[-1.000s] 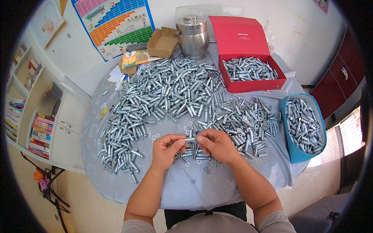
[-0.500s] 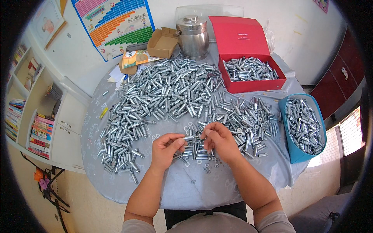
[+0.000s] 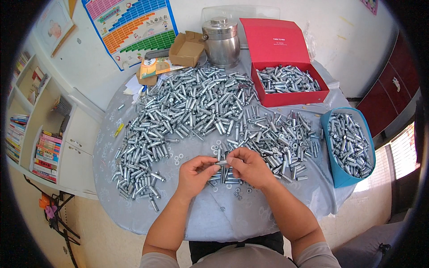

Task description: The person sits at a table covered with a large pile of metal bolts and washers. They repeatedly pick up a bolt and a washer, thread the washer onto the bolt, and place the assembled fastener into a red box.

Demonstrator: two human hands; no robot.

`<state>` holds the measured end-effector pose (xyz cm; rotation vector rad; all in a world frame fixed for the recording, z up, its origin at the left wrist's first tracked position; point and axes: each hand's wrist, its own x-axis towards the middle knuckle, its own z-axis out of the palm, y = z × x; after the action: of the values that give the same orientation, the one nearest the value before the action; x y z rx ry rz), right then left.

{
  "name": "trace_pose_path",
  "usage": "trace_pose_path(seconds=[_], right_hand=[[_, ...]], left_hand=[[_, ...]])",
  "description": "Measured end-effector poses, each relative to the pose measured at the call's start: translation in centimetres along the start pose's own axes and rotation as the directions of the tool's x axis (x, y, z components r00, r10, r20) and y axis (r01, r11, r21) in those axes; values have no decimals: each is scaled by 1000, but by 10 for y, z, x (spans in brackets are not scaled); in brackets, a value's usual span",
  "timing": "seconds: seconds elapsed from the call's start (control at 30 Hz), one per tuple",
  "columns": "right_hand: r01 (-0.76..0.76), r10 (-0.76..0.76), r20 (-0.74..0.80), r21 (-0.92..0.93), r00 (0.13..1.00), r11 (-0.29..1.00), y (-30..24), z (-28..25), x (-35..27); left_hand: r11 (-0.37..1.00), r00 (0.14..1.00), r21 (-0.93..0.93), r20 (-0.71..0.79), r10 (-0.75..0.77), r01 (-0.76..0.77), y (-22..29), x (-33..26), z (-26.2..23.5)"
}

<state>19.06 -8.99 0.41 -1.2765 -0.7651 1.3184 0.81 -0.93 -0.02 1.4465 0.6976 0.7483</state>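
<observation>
Between my hands, over the near middle of the table, a silvery expansion bolt (image 3: 221, 162) lies roughly level. My left hand (image 3: 195, 175) pinches its left end between thumb and fingers. At the other end, the thumb and fingertips of my right hand (image 3: 249, 167) close round the bolt; any small part inside them is hidden. Below the hands lie more bolts (image 3: 232, 181), several loose nuts (image 3: 238, 193) and washers. A large heap of expansion bolts (image 3: 192, 102) curves round the far and left side, and looser metal pieces (image 3: 286, 143) spread to the right.
A red box (image 3: 292, 99) with its lid up and a teal bin (image 3: 348, 179), both full of bolts, stand at the right. Along the back are a steel pot (image 3: 221, 47), a cardboard box (image 3: 187, 50) and a book (image 3: 161, 67). A yellow tool (image 3: 119, 130) lies far left.
My right hand has come down and left from slightly above, and its fingertips now close on the bolt's right end. My left hand has shifted slightly right with the bolt.
</observation>
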Motion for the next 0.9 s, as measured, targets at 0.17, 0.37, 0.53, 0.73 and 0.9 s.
trace_pose_path(seconds=[0.17, 0.37, 0.53, 0.73, 0.9], right_hand=[[80, -85, -43, -108, 995, 991, -6, 1, -2], [316, -406, -404, -271, 820, 909, 4, -15, 5], [386, -691, -438, -599, 575, 701, -13, -13, -3], [306, -858, -342, -829, 383, 468, -13, -24, 2], [332, -878, -288, -844, 383, 422, -8, -24, 6]], left_hand=[[999, 999, -40, -44, -2, 1, -4, 1, -6], [980, 978, 148, -137, 155, -135, -11, 6, -14], [776, 920, 533, 8, 393, -336, 0, 9, -10], [864, 922, 489, -270, 278, -117, -9, 12, -20], [960, 943, 273, -332, 30, 66, 8, 9, -32]])
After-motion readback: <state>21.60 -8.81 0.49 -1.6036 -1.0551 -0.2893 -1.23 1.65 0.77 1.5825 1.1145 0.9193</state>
